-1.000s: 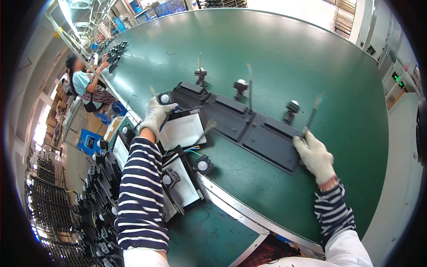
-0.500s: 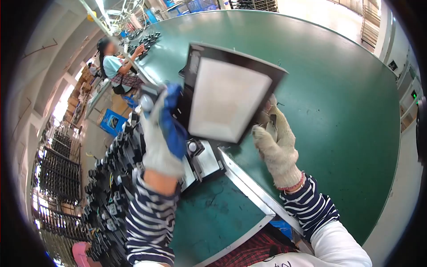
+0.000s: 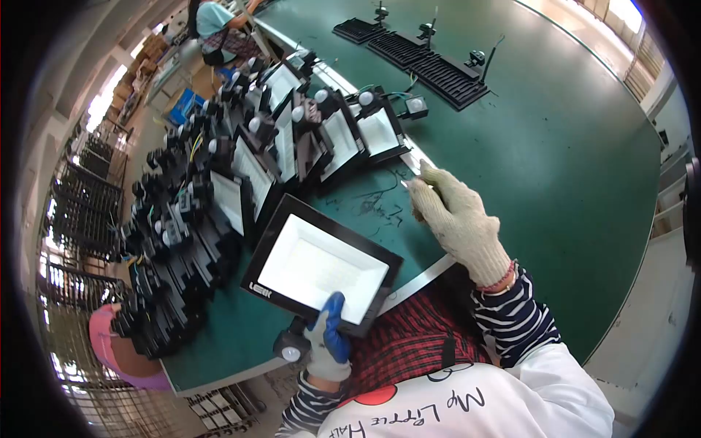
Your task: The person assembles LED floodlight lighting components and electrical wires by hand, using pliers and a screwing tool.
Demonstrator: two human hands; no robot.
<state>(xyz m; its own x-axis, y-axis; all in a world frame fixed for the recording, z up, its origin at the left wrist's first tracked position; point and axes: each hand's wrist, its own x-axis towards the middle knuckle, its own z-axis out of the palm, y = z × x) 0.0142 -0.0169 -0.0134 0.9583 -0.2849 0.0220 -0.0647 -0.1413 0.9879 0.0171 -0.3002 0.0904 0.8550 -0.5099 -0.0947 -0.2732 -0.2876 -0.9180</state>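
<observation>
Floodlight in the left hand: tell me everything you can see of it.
The floodlight has a rectangular, black, smooth-looking frame around a recessed white interior, with white lettering in one corner. Beside its near edge sits a dark sensor with a pale dome. It lies tilted, face up, before the person. The gloved left hand grips that edge, blue fingers over the front.

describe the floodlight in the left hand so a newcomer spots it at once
On the near green worktop, dark-framed floodlights crowd together. Between them and the red plaid cloth is the floodlight, its white face showing. Unlike those neighbours, it is gripped by the left hand.
</observation>
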